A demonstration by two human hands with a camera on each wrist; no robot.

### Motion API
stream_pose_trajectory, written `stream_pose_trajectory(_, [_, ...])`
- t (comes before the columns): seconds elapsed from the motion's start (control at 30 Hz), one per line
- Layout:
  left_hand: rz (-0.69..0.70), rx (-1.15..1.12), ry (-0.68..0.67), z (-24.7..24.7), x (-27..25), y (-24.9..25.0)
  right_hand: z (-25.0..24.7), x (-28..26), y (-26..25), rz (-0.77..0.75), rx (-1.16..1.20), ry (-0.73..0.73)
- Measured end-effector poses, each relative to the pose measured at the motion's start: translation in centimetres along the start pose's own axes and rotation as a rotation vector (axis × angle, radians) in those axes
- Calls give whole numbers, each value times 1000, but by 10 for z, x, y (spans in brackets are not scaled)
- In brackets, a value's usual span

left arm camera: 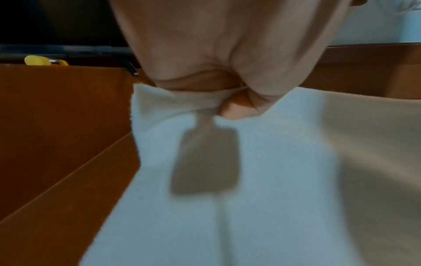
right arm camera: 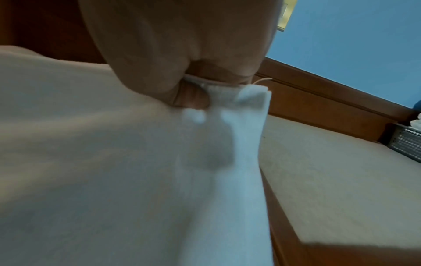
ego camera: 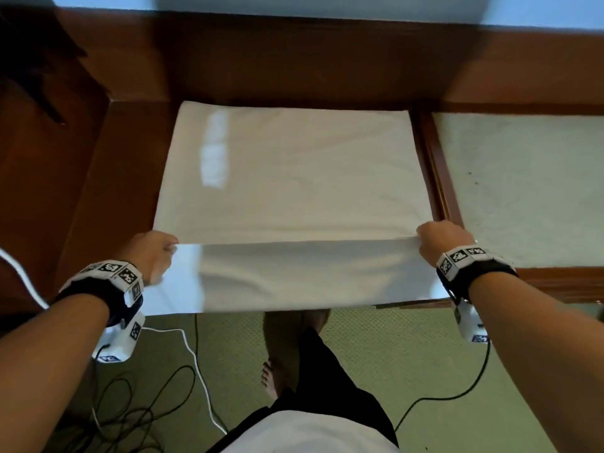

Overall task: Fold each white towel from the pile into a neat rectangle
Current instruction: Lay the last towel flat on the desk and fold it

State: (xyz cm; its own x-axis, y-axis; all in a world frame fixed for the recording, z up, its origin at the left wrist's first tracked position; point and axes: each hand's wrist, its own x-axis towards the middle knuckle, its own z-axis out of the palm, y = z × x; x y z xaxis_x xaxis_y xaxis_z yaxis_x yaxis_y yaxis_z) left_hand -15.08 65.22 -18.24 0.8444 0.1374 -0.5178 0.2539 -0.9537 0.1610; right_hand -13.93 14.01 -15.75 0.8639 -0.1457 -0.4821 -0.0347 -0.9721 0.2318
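Note:
A white towel point(ego camera: 291, 178) lies spread on a wooden surface point(ego camera: 98, 178), its near part hanging over the front edge. My left hand point(ego camera: 153, 253) pinches the towel's near left corner, and my right hand point(ego camera: 441, 240) pinches the near right corner. The held edge is stretched straight between them, lifted above the flat part. In the left wrist view the left hand point(left arm camera: 230, 100) has thumb and fingers curled round the bunched towel point(left arm camera: 273, 180). The right wrist view has the right hand point(right arm camera: 196, 93) gripping the doubled corner of the towel point(right arm camera: 114, 162).
A pale cushioned panel point(ego camera: 523, 191) lies to the right behind a wooden rail point(ego camera: 434, 178). Dark wood panelling point(ego camera: 294, 60) rises behind. Cables point(ego camera: 183, 380) trail on the green carpet by my bare foot point(ego camera: 271, 377). A yellow object point(left arm camera: 43, 60) sits far left; a metal mesh bin point(right arm camera: 407, 142) stands far right.

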Motion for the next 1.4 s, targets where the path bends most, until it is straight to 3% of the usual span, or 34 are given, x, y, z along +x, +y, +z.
stream_pose_trajectory(0.17, [0,29,99,-43,48,17,-37,51,2,13,99,110])
stream_pose_trajectory(0.33, [-7,49,159,-68,109,37,-61,109,-2,36,115,106])
stream_pose_trajectory(0.5, [-33,102,115,-69,152,52,-57,155,-7,21,95,28])
stream_pose_trajectory(0.6, [-1,159,154,-57,157,59,-33,167,-4,-1,98,173])
stream_pose_trajectory(0.73, [103,187,289,-13,134,61,12,149,-20,-34,303,483])
stream_pose_trajectory(0.8, [149,158,243,25,112,56,35,127,-37,-89,355,429])
stream_pose_trajectory(0.93, [124,163,144,92,59,29,91,78,-50,-146,271,172])
stream_pose_trajectory(1.1, [92,152,159,113,22,20,111,55,-47,-152,257,166])
stream_pose_trajectory(1.2, [152,105,179,111,22,45,95,52,-80,-143,336,229])
stream_pose_trajectory(1.3, [303,169,176,121,30,81,83,41,-146,-353,337,332])
stream_pose_trajectory(1.4, [304,216,167,133,35,96,86,34,-189,-530,233,286])
